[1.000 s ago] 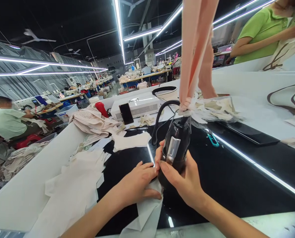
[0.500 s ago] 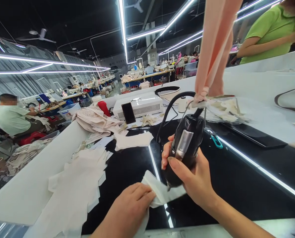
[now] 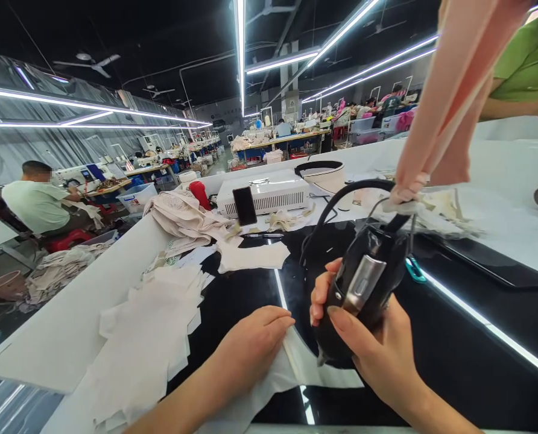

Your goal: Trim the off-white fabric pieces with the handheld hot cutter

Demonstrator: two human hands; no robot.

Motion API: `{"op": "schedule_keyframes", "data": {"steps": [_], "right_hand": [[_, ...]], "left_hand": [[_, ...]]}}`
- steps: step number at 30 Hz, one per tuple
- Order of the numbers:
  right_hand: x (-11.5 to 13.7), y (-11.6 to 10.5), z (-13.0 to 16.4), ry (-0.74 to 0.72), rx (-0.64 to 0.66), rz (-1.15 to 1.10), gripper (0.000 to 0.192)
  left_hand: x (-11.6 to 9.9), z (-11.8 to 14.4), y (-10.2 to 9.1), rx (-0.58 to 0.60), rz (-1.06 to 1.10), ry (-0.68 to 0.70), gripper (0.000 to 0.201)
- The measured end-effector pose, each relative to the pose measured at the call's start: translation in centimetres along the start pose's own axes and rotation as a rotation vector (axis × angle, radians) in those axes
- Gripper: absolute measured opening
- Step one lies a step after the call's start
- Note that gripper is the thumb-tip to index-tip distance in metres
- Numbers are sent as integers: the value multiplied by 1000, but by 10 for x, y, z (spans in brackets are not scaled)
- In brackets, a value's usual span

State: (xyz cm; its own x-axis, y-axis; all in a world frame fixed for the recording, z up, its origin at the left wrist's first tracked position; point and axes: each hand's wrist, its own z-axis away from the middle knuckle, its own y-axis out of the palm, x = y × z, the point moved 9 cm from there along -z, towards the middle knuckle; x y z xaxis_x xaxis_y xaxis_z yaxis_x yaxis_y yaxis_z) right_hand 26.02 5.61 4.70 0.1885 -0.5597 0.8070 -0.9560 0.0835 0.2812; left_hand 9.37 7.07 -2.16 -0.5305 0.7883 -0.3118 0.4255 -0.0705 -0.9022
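My right hand (image 3: 377,337) is wrapped round a black corded hand tool (image 3: 348,316) with a silver lever on its side, my thumb lying along the lower end. Its small metal tip points down just above a thin white fabric piece (image 3: 305,361); whether it touches, I cannot tell. A thick black cable leaves the tool's top, where a pink cloth strip (image 3: 445,114) is tied. My left hand (image 3: 255,337) is closed over the fabric's left side, fingertips curled down and partly hidden. Fabric runs out below that hand across the glossy black tabletop (image 3: 450,337).
Stacked pale fabric pieces (image 3: 146,337) lie at the left, with a crumpled beige pile (image 3: 183,217) behind. A phone (image 3: 244,205) leans on a white vented box (image 3: 269,196). A teal clip (image 3: 415,270) lies right of the tool. Co-workers sit left and right.
My view has swung slightly left, so things sit further right. My left hand has slid up along the fabric, which now lies flatter under the tool's tip. The tool stays gripped.
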Motion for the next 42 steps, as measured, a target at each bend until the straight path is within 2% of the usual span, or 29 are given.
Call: {"op": "schedule_keyframes", "data": {"steps": [5,15,18,23,27,31,35,42], "right_hand": [[3,-9,4,-8,4,-30,38],[-3,-24,19,21,64,-15,35],[-3,-23,19,28,58,-2,34],[0,-23,18,32,54,0,33],[0,-24,17,40,57,0,31],[1,-20,9,32,28,-15,32],[-2,-12,-9,-3,-80,-68,34],[-30,4,-28,23,-102,-97,37]], "left_hand": [[4,-2,15,36,-94,29,28],[-7,18,10,-31,-219,184,32],[-9,17,8,-5,-226,169,33],[-15,17,2,-40,-232,198,30],[-16,18,4,-28,-230,193,30],[-15,20,7,-24,-196,165,28],[-15,20,6,-61,-172,157,27],[-19,20,2,-128,-171,188,27]]}}
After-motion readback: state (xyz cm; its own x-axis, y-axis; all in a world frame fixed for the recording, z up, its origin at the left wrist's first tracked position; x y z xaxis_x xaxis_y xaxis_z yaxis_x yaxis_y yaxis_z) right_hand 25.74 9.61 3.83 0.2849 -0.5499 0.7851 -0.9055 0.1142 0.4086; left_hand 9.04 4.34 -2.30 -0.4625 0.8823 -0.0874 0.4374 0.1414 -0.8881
